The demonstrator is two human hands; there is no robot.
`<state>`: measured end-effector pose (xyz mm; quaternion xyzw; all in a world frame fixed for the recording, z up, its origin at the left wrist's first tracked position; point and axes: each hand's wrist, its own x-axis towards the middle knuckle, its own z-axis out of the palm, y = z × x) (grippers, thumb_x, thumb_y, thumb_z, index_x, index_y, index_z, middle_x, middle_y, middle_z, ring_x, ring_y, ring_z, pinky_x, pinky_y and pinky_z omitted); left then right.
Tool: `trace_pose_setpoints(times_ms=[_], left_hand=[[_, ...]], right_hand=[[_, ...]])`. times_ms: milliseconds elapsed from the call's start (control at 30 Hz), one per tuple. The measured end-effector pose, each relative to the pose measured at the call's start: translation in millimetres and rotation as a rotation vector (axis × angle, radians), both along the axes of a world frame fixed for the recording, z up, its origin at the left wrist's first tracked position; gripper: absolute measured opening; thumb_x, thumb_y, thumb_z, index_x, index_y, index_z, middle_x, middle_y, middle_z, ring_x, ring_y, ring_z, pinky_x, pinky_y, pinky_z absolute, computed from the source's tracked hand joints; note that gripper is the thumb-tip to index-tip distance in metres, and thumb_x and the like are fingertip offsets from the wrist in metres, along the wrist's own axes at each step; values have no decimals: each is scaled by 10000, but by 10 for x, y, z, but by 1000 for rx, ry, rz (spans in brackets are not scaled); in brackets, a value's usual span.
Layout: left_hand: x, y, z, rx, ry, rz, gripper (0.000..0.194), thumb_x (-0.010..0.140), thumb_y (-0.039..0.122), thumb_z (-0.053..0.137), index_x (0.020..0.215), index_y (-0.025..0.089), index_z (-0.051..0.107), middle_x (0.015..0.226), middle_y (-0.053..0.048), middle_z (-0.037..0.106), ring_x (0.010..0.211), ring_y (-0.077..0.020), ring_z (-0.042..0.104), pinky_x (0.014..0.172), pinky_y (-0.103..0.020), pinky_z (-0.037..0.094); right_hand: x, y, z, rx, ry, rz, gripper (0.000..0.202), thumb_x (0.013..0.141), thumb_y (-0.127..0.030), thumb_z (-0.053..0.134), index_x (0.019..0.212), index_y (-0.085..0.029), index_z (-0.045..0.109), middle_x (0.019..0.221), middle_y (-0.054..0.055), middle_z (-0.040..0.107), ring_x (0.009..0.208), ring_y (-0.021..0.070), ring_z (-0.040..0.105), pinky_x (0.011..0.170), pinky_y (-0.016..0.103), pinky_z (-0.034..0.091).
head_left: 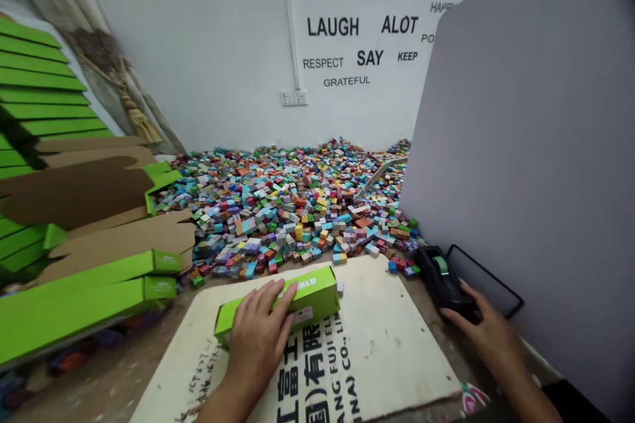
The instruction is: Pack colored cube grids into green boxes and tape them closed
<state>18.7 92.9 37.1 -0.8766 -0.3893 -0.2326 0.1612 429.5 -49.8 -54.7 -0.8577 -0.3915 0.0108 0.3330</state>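
A closed bright green box (pixel 317 294) with white lettering lies on a pale printed board (pixel 387 344). My left hand (pixel 260 327) lies over the box's left half, its fingers curled over the top and holding it. At the right, my right hand (pixel 483 324) grips the near end of a black tape dispenser (pixel 439 281), thumb on the left side and fingers on the right. A roll of greenish tape (pixel 440 266) sits in the dispenser. Part of the box is hidden under my left hand.
Many small colourful blocks (pixel 297 205) are heaped along the white wall. Stacked green boxes (pixel 89 297) and brown open cartons (pixel 79 188) stand at the left. A large grey panel (pixel 530 145) rises at the right, with a black wire frame (pixel 486 274) before it.
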Motion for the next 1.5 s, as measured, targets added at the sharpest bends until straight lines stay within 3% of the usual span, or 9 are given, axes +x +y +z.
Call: trace_pose_setpoints(times_ms=[167, 333, 500, 667, 800, 967, 1100, 1367, 1500], left_hand=[[156, -22, 132, -46, -54, -80, 401, 870, 282, 499, 1268, 240, 491, 1251, -98, 536, 1164, -314, 469, 950, -523, 380], [786, -205, 230, -207, -162, -414, 386, 884, 274, 496, 1268, 246, 481, 1262, -82, 535, 1181, -277, 459, 979, -483, 367], [1618, -446, -32, -604, -149, -617, 268, 836, 265, 589, 1103, 238, 587, 1072, -39, 632, 983, -224, 573, 855, -368, 448], [2359, -457, -344, -794, -151, -535, 395, 753, 288, 682, 1117, 222, 544, 1053, -23, 614, 956, -202, 578, 818, -300, 457], [2737, -426, -438, -785, -189, -461, 487, 717, 355, 711, 1129, 199, 502, 1057, -47, 577, 946, -224, 566, 789, -315, 456], [2893, -476, -453, -731, -183, -411, 392, 745, 278, 683, 1088, 211, 505, 1034, -45, 556, 948, -234, 546, 801, -332, 433], [2918, -527, -470, -706, -162, -409, 407, 768, 255, 657, 1132, 225, 477, 1081, -44, 536, 960, -230, 533, 805, -331, 426], [2956, -404, -550, -684, -174, -433, 358, 801, 326, 636, 1117, 244, 490, 1069, -26, 552, 969, -218, 533, 822, -325, 412], [2964, -358, -558, -699, -179, -444, 369, 799, 309, 640, 1130, 246, 491, 1075, -28, 556, 983, -220, 536, 835, -326, 407]], right_hand=[[-205, 99, 48, 102, 105, -6, 734, 663, -545, 623, 1276, -171, 472, 1198, 152, 590, 1065, 328, 559, 875, 453, 429], [-118, 58, 227, 362, 438, 44, 494, 707, -539, 584, 1047, -183, 632, 1063, 92, 649, 969, 253, 582, 846, 362, 435], [10, 189, 343, 343, 440, -26, 387, 661, -550, 609, 744, -188, 720, 817, 50, 669, 860, 253, 578, 777, 343, 409], [25, 301, 334, 333, 486, -17, 326, 611, -517, 657, 622, -195, 710, 672, 32, 647, 719, 228, 589, 665, 315, 419], [14, 315, 347, 367, 497, 8, 313, 600, -510, 675, 639, -202, 715, 778, 47, 650, 837, 249, 587, 757, 345, 430], [-24, 189, 326, 438, 508, 23, 300, 643, -491, 665, 704, -202, 716, 1080, 80, 577, 1103, 264, 495, 955, 374, 352], [-120, 27, 253, 520, 509, 2, 273, 681, -462, 661, 782, -212, 706, 1146, 75, 522, 1147, 252, 453, 995, 378, 313], [-263, -59, 515, 504, 323, 21, 253, 720, -449, 645, 760, -201, 675, 955, 43, 536, 955, 217, 503, 847, 332, 388], [-272, -104, 612, 444, 518, 86, 256, 761, -457, 612, 788, -202, 622, 784, 8, 570, 745, 174, 516, 692, 289, 400]])
